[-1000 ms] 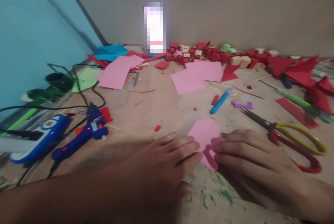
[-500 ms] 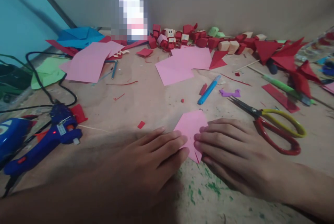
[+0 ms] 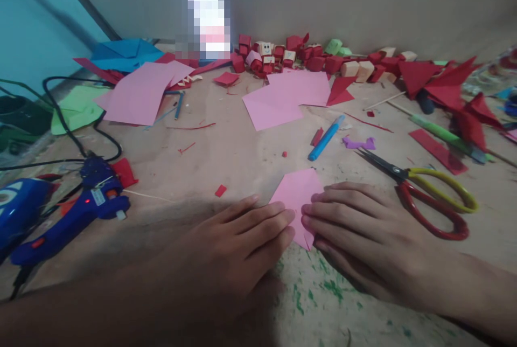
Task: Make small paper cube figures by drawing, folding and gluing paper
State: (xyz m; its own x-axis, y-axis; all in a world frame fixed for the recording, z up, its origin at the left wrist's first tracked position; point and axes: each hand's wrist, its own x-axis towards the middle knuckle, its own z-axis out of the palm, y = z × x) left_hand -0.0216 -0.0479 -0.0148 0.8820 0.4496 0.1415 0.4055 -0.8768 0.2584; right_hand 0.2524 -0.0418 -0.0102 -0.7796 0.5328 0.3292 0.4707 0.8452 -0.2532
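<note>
A folded piece of pink paper (image 3: 301,185) with pointed corners and a small slit at its near end lies on the table between my hands. My left hand (image 3: 242,239) rests over its left side, fingers stretched out and tips on the paper. From the other side, my right hand (image 3: 363,234) lays its straight fingers along the right edge. Both thumbs are hidden beneath the hands. Scissors (image 3: 399,174) with one yellow and one red handle lie just beyond my right hand, blades partly apart. A blue pen (image 3: 326,139) lies past the paper.
At left sits a blue glue gun (image 3: 97,196) with its cord. Pink sheets (image 3: 283,99) and a larger pink sheet (image 3: 139,94) lie farther back. Several small folded-paper figures (image 3: 266,56) line the wall. Red paper pieces (image 3: 448,88) and a green stick (image 3: 436,134) are at right.
The whole view has shifted slightly. Both hands stay on the pink paper with almost no movement.
</note>
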